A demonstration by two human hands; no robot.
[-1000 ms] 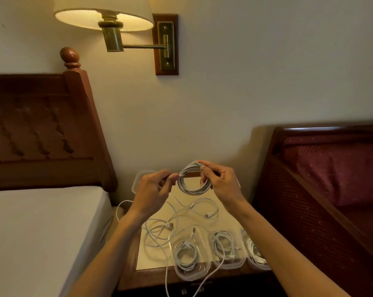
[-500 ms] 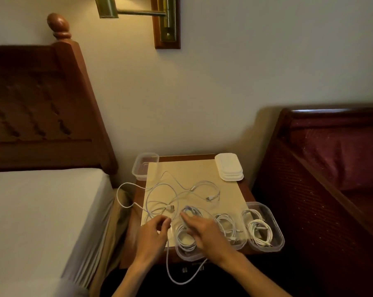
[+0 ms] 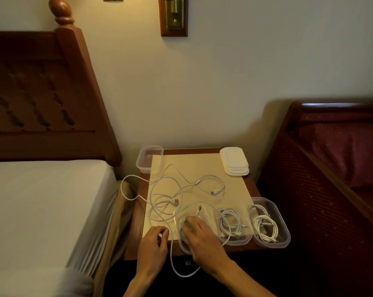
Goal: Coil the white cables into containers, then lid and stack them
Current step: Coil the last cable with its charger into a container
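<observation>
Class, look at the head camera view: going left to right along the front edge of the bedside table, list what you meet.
Left hand → right hand pressing into the nearest container → middle container with a coiled cable → right container with a coiled cable.

Right hand (image 3: pixel 199 234) presses coiled cable (image 3: pixel 184 227) into container (image 3: pixel 204 211); left hand (image 3: pixel 154 241) beside.

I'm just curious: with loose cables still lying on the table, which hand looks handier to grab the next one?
Probably the left hand: it sits at the loose cables, fingers curled near a strand. The right hand is busy, pressing a coil into the near container.
</observation>
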